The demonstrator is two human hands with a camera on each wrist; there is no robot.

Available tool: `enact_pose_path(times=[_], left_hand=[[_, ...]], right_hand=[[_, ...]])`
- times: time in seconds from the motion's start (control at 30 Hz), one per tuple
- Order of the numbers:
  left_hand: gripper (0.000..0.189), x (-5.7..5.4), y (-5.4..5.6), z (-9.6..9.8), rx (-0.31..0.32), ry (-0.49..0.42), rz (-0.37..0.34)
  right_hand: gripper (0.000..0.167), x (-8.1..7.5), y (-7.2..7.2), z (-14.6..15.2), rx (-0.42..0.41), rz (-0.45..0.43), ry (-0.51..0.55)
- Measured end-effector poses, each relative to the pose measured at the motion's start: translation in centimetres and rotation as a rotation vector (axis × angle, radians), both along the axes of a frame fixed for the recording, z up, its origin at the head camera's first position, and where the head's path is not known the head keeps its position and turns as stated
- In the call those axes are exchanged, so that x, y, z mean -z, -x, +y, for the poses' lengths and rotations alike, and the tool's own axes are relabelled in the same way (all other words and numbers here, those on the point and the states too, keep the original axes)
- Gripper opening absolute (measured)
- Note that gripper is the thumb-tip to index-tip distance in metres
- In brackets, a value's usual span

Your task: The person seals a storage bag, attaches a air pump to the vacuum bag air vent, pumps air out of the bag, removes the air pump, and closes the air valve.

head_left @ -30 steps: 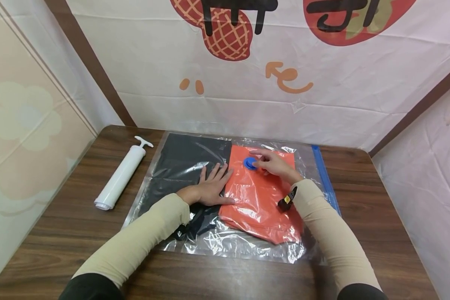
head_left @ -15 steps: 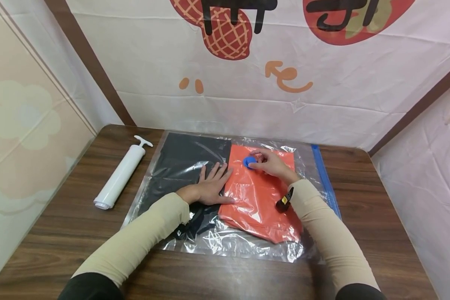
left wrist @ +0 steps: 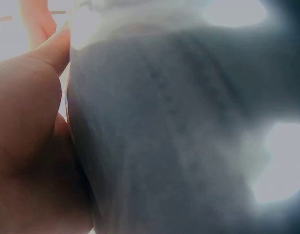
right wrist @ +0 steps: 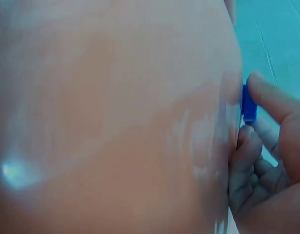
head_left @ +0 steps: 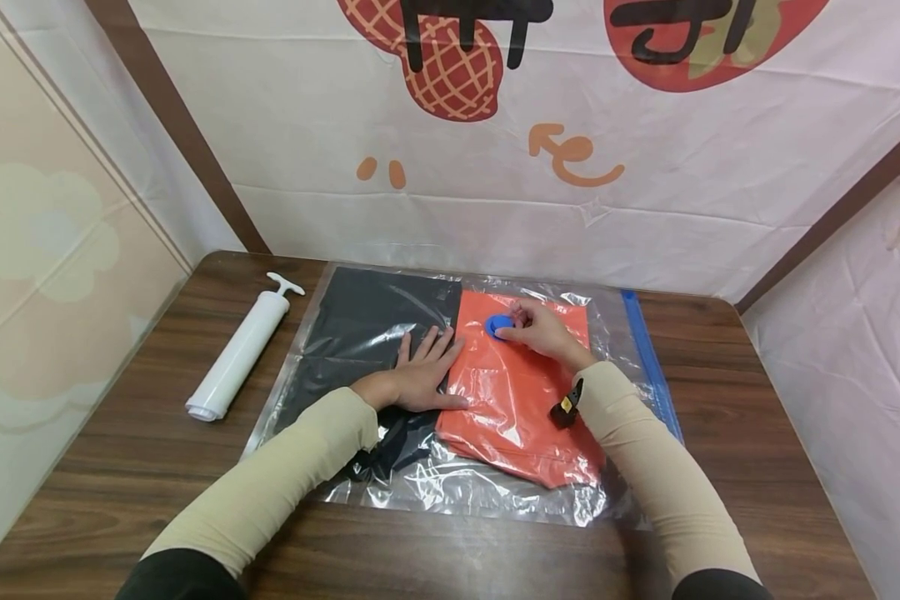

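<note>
A clear plastic vacuum storage bag (head_left: 495, 498) lies flat on the table, with folded black cloth (head_left: 390, 304) in its left half and folded orange cloth (head_left: 521, 417) in its right. On top of the orange part sits a round blue valve cap (head_left: 497, 326). My right hand (head_left: 543, 332) pinches this cap at its right side; in the right wrist view the thumb and curled fingers meet the blue cap (right wrist: 249, 103) at the bag's edge. My left hand (head_left: 423, 379) rests with spread fingers on the bag, where black and orange meet. The left wrist view is mostly blurred dark plastic.
A white hand pump (head_left: 240, 354) with a T-handle lies left of the bag on the wooden table (head_left: 750, 400). A blue zip strip (head_left: 648, 358) runs along the bag's right edge. Printed fabric (head_left: 450, 225) hangs behind the table and at both sides.
My right hand's index finger, earlier stretched beyond the cap's far side, has drawn back and curled, while the thumb stays at the cap's near side. The left hand has stayed in place.
</note>
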State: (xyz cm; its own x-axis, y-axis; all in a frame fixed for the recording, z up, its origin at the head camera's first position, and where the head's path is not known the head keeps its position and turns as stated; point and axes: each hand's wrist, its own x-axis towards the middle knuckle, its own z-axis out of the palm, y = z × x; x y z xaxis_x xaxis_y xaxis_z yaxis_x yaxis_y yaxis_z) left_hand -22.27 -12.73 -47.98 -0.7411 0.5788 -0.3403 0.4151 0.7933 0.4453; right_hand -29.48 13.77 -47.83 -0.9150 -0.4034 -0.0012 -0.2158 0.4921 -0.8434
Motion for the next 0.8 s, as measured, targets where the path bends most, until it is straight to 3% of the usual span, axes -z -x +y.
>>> enact_pose_path(times=[0.13, 0.23, 0.37, 0.53, 0.7, 0.8], left_hand=[[0.107, 0.0, 0.0, -0.1, -0.002, -0.005, -0.001], [0.107, -0.1, 0.0, -0.1, -0.003, 0.002, -0.002], [0.106, -0.6, -0.2, 0.0, 0.003, 0.017, 0.005], [0.105, -1.3, -0.5, 0.1, 0.012, 0.020, 0.020], [0.105, -1.4, -0.6, 0.1, 0.010, 0.014, 0.014], [0.105, -1.4, -0.6, 0.1, 0.009, 0.015, 0.012]], right_hand=[[0.045, -0.2, 0.1, 0.4, -0.063, -0.058, 0.015], [0.039, -0.2, 0.1, 0.5, -0.051, -0.080, 0.014], [0.024, 0.0, -0.1, -0.2, 0.030, -0.001, -0.068], [0.040, 0.2, -0.2, -0.6, 0.075, 0.055, -0.191], [0.056, 0.0, 0.2, 0.1, -0.033, -0.046, -0.081], [0.050, -0.3, 0.3, 0.8, -0.080, -0.122, 0.002]])
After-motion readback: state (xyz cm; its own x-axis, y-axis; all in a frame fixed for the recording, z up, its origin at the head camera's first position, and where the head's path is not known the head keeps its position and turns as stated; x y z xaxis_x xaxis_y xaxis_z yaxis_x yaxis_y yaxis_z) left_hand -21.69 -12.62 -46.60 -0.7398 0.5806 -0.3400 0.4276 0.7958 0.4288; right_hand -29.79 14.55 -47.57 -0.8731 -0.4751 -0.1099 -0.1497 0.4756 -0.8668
